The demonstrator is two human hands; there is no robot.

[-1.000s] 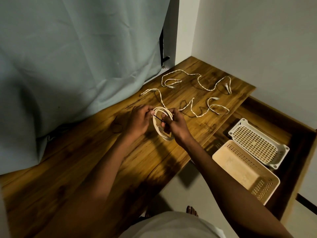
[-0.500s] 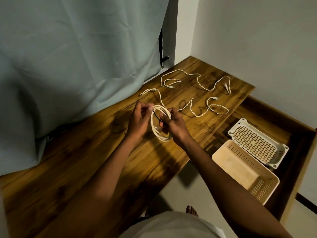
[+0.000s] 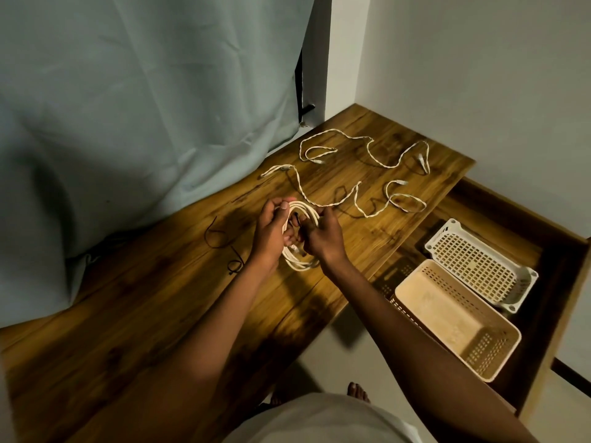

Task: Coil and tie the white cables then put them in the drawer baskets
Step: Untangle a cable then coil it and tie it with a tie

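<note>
— Hands?
— Left hand (image 3: 271, 231) gripped the coiled white cable (image 3: 299, 260) above the wooden desk (image 3: 160, 314); right hand (image 3: 323, 239) pinched a black tie (image 3: 296, 219) at the coil — both close together.
— Surroundings?
— Two loose cables (image 3: 367, 151) beyond; beige basket (image 3: 454, 321) and white basket (image 3: 479, 263) in the open drawer (image 3: 563, 282).

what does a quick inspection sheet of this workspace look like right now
surface: wooden desk, open drawer at its right
job's things: coiled white cable held above desk; cream basket and white basket in drawer, nothing in them
clutter: black ties lying on desk
grippers: left hand and right hand both grip the coil
cables: two loose white cables uncoiled on desk
surroundings: pale curtain, white wall
</note>
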